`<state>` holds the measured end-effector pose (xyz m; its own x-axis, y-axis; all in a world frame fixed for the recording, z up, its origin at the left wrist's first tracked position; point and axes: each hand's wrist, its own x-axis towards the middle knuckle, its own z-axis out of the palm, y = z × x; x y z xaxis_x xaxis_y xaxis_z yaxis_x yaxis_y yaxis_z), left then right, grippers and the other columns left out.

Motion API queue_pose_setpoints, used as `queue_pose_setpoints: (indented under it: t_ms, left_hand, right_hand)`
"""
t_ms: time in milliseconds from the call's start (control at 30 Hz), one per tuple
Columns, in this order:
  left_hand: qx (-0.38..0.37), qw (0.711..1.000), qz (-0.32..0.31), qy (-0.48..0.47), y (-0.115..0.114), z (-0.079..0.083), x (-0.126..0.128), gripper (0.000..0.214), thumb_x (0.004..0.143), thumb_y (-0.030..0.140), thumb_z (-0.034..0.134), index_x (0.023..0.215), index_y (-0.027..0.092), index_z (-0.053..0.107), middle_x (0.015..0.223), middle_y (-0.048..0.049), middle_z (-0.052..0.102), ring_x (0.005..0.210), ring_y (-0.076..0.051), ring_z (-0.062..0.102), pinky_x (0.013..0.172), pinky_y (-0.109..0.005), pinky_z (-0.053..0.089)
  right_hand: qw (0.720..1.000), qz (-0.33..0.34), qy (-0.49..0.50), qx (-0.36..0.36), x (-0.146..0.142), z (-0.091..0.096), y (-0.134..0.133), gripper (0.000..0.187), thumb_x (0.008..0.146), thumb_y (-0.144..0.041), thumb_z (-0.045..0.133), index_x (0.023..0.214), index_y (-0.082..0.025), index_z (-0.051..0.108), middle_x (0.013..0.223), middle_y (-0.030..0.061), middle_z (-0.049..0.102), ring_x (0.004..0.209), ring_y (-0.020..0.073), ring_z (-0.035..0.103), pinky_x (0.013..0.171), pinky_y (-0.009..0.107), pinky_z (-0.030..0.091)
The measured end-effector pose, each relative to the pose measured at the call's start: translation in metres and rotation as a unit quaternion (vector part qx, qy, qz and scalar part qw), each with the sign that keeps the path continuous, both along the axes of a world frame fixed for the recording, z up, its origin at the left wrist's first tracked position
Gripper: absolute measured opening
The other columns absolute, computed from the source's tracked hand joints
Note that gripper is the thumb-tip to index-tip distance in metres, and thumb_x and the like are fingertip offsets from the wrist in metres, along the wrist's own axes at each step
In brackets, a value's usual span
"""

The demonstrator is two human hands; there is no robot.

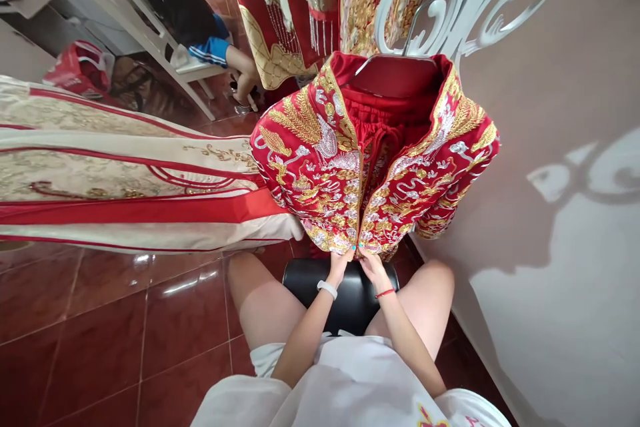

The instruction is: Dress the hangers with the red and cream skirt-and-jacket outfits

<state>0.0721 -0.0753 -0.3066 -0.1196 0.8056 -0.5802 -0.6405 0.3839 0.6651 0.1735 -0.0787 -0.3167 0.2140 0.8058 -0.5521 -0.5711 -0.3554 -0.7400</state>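
Red silk jacket with gold and silver embroidery (373,167), hung on a hanger from a white scrolled metal rack (450,0), front opening running vertically.
Hem lies directly above both hands, level with each other: left hand (340,265) pinches the left front panel's bottom edge, right hand (371,265) pinches the right panel's; fingers closed on cloth, the two hands nearly touching at the centre seam, above a black stool (350,293).

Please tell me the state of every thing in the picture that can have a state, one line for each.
red jacket: hanging on a hanger, front open at the top
left hand: pinching the left front hem
right hand: pinching the right front hem
hanger: hooked on the white rack
cream robe: spread out flat
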Motion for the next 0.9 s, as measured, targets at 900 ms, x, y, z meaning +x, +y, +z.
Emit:
queue_pose_setpoints:
  t_ms: [900]
  left_hand:
    - [-0.008, 0.995, -0.092, -0.028, -0.011, -0.019, -0.005, 0.051, 0.061, 0.025, 0.091, 0.105, 0.017, 0.067, 0.109, -0.0112, 0.076, 0.108, -0.027, 0.071, 0.109, -0.051, 0.047]
  right_hand:
    - [0.902, 0.263, -0.341, -0.002, 0.016, 0.044, 0.009, 0.022, 0.072, -0.03, 0.059, 0.052, -0.02, 0.054, 0.047, -0.001, 0.052, 0.048, 0.0136, 0.048, 0.058, 0.027, 0.037]
